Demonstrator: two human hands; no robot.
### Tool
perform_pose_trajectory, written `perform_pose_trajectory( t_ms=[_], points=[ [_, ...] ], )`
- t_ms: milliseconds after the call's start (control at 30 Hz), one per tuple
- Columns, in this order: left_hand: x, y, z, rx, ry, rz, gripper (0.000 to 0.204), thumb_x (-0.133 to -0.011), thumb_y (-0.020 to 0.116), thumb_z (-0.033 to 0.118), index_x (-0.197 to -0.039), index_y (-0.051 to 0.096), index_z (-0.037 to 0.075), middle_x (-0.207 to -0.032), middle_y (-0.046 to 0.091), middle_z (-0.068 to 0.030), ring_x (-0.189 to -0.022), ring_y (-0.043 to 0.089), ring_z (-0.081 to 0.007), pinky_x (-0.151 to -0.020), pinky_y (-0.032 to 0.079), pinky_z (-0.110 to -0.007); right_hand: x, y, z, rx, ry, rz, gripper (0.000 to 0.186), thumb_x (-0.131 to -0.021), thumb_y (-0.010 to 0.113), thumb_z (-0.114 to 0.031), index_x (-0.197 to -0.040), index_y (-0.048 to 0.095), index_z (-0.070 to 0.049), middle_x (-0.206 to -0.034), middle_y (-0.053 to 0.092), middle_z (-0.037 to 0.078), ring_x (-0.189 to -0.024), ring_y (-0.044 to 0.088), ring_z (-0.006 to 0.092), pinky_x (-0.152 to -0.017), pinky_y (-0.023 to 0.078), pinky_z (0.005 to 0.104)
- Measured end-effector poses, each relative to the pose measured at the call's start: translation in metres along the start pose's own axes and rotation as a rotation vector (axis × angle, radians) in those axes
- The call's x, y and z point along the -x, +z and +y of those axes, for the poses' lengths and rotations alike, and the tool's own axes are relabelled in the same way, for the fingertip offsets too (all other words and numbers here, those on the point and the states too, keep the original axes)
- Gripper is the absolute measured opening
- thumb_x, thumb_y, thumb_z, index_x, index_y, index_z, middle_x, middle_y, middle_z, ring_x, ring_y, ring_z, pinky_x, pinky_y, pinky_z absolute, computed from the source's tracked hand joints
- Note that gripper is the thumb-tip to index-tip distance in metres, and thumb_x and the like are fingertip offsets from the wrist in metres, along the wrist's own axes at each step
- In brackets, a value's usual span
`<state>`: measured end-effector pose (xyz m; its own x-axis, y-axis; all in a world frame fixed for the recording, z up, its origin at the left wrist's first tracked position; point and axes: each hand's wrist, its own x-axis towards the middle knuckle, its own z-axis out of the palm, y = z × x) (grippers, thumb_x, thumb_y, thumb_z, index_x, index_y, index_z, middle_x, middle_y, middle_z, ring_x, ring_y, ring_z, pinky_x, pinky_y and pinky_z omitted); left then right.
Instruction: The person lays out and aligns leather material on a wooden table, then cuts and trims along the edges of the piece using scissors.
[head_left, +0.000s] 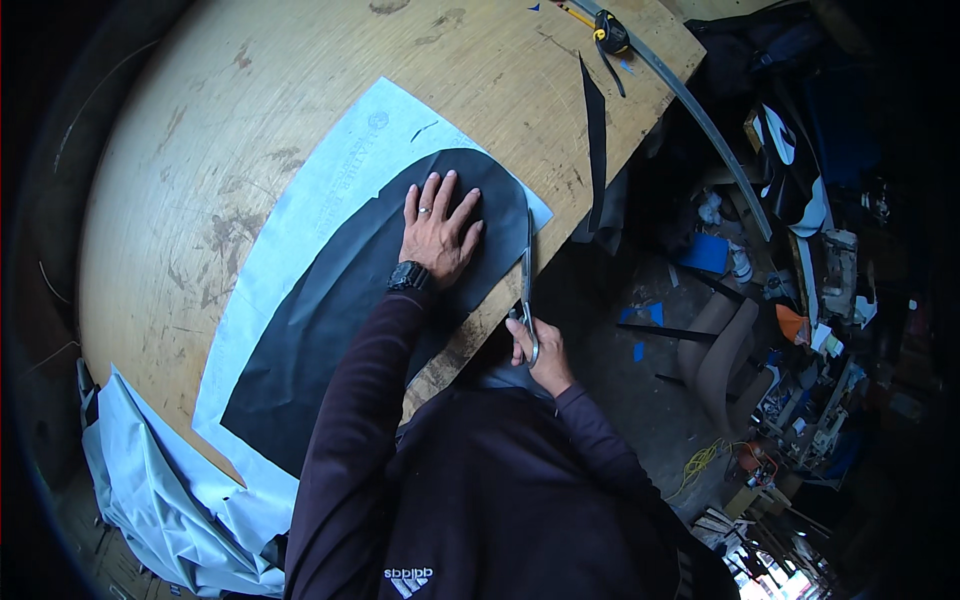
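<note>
A large black sheet of material with a rounded far end lies on a pale blue-white sheet, which shows along its left and far sides. My left hand, with a ring and a dark wristwatch, rests flat on the black sheet, fingers spread. In my right hand are long metal scissors, held by the handles at the table's near edge. Their blades point away from me, along the right edge of the sheets. Whether the blades are biting into material cannot be made out.
The wooden table is stained and scuffed. At its far right lie a yellow-black tape measure, a long metal ruler and a narrow black strip. Pale fabric drapes off the left corner. A chair stands right amid floor clutter.
</note>
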<state>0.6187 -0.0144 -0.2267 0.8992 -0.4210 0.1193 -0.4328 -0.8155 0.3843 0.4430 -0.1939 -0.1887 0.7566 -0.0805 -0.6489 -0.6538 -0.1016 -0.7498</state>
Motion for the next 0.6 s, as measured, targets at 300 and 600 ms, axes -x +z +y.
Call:
perform_pose_trajectory(
  t_ms=[300, 600],
  points=[
    [0.0, -0.003, 0.001, -0.001, -0.007, -0.017, 0.049, -0.098, 0.056, 0.038, -0.144, 0.053, 0.021, -0.159, 0.035, -0.0154, -0.15, 0.027, -0.0352, -0.124, 0.013, -0.054, -0.011, -0.026, -0.008, 0.058, 0.024, -0.052, 0.05, -0.096, 0.067, -0.048, -0.081, 0.06, -0.001, -0.061, 0.057, 0.003, -0.055, 0.059, 0.0111, -0.055, 0.052, 0.0279],
    [0.0, -0.005, 0.002, 0.005, -0.014, -0.037, 0.05, -0.098, 0.056, 0.038, -0.145, 0.053, 0.021, -0.159, 0.035, -0.0156, -0.15, 0.026, -0.0352, -0.124, 0.013, -0.054, -0.023, -0.032, -0.013, 0.119, 0.019, -0.044, 0.047, -0.097, 0.066, -0.047, -0.087, 0.06, -0.001, -0.064, 0.057, 0.003, -0.056, 0.058, 0.0103, -0.054, 0.051, 0.028]
  ],
)
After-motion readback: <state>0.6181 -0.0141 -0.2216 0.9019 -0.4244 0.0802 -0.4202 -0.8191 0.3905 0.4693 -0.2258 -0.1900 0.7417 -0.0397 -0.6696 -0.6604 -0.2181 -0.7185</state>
